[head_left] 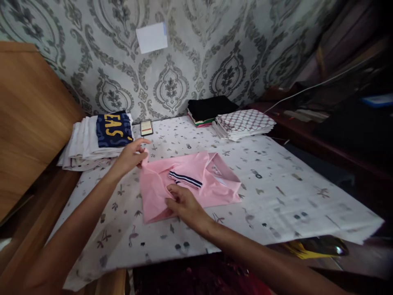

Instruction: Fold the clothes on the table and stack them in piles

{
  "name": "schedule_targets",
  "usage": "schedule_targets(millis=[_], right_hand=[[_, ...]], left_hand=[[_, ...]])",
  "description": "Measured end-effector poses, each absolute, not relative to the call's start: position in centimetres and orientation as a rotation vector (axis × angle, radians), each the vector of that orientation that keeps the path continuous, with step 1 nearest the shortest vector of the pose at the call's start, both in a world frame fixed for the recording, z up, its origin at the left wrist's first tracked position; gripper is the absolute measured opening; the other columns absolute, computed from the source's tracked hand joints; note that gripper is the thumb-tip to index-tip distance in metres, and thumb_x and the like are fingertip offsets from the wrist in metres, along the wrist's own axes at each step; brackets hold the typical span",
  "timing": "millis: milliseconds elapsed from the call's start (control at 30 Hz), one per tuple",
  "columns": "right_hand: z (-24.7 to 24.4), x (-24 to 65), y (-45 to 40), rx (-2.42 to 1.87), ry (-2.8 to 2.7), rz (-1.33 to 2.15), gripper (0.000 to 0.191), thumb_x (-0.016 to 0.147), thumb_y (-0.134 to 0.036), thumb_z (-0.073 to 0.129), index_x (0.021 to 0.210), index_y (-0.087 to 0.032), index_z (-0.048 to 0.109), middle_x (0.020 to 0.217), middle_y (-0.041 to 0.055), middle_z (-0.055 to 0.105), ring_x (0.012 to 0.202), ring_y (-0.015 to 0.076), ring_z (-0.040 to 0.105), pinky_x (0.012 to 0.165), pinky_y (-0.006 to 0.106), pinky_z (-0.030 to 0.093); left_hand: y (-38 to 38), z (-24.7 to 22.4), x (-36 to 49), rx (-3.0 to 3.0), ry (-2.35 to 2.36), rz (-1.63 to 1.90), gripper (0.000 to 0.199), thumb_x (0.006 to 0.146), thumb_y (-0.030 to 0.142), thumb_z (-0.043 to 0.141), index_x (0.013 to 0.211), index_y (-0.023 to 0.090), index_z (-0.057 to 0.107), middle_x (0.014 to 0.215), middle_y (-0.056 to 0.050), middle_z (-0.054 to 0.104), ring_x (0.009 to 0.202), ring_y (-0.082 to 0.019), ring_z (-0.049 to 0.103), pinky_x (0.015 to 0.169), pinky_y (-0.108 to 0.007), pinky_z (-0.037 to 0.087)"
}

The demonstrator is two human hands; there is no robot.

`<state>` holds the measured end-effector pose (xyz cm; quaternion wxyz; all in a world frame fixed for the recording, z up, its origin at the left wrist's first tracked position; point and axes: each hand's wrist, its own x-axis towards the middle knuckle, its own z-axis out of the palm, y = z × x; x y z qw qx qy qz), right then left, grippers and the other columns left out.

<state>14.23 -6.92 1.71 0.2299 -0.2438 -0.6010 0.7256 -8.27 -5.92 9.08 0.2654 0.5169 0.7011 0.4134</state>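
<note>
The left hand (131,156) pinches the far left corner of a pink shirt (156,192) between thumb and fingers, drawing it up into a small peak; the right hand (186,205) has thumb and fingertips at the shirt's middle, though whether they grip the fabric I cannot tell. The right hand covers part of the shirt's near side. The shirt lies across the middle of the table (294,213), folded to a rough, creased rectangle, with a navy-and-white striped band near its centre, a loose fold gaping at its left end and an opening with a paler inside at its right. Beyond the left hand, at the table's far left corner, is a stack of white clothes (84,139) topped by a navy piece (113,129) with yellow letters. A small dark-rimmed rectangle (146,128) lies beside it near the far edge. Further right along that edge, a black-topped pile (211,108) touches a maroon-latticed white pile (245,123) at the far right corner. The table's white cover bears small printed motifs. A wooden panel (30,114) stands left; behind rises a grey damask wall (190,53) with a white paper (152,38).
</note>
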Motion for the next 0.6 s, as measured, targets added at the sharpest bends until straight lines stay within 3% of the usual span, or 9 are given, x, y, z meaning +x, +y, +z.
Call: schedule_targets(millis=[200,267,400,500,600], right_hand=[[0.3,18.7,-5.5,-0.797,-1.541,2.127,0.011,0.073,-0.027,0.060,0.079,-0.019,0.055,0.071,-0.0019,0.059,0.058,0.0131,0.061,0.055,0.027,0.053],[0.4,19.1,-5.3,-0.804,-1.495,2.183,0.014,0.073,-0.028,0.061,0.082,-0.019,0.055,0.077,-0.0001,0.062,0.061,0.0138,0.065,0.055,0.026,0.053],[0.8,19.2,-5.1,-0.772,-1.480,2.263,0.020,0.073,-0.025,0.061,0.090,-0.018,0.056,0.086,0.0039,0.068,0.069,0.0169,0.070,0.054,0.024,0.051],[0.8,19.2,-5.1,-0.773,-1.487,2.295,0.024,0.073,-0.022,0.060,0.096,-0.017,0.057,0.082,0.0052,0.069,0.069,0.0178,0.071,0.053,0.023,0.051],[0.6,19.3,-5.1,-0.779,-1.486,2.312,0.028,0.073,-0.021,0.060,0.101,-0.016,0.056,0.076,0.0040,0.068,0.065,0.0168,0.070,0.054,0.024,0.052]], left_hand=[[-0.5,5.3,-3.5,1.263,1.716,0.905,0.010,0.067,0.021,0.065,0.075,0.015,0.065,0.054,0.005,0.053,0.046,-0.010,0.052,0.045,-0.020,0.044],[0.2,4.0,-3.0,1.227,1.696,0.874,0.012,0.069,0.025,0.068,0.068,0.015,0.061,0.052,0.004,0.055,0.046,-0.010,0.054,0.046,-0.021,0.045],[0.4,3.2,-3.5,1.178,1.677,0.873,0.020,0.078,0.035,0.065,0.082,0.016,0.061,0.059,0.001,0.060,0.051,-0.014,0.061,0.052,-0.026,0.051],[0.0,3.1,-4.2,1.162,1.668,0.916,0.027,0.080,0.030,0.060,0.105,0.018,0.057,0.065,0.002,0.061,0.057,-0.015,0.064,0.058,-0.029,0.055],[-0.8,2.7,-4.5,1.226,1.663,0.988,0.025,0.078,0.021,0.055,0.103,0.019,0.056,0.077,0.000,0.065,0.065,-0.013,0.065,0.064,-0.028,0.054]])
